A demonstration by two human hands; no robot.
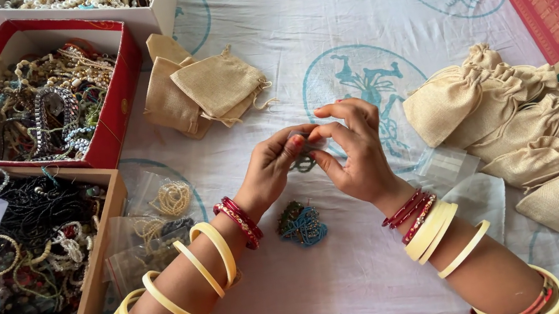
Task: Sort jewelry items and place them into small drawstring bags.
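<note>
Just nearer than the hands, one bead bundle [301,224] on the cloth [321,40]. Left hand [272,167] and right hand [354,152] both pinching one small clear packet [303,147] between them, dark beads inside. Left of the left hand: flat packets, three boxes [113,123]. Beyond it, three flat pouches [203,91]. Right of the right hand, about six stuffed pouches [534,133].

We count two hands: left hand [273,165] and right hand [356,149]. Three open boxes of jewellery sit at left: white box [164,4], red box [118,92], wooden box [102,279]. One bead bundle [302,224] lies on the cloth. Flat burlap pouches [207,90]: about four. Filled pouches [534,133]: roughly eight, overlapping, exact number unclear.
</note>
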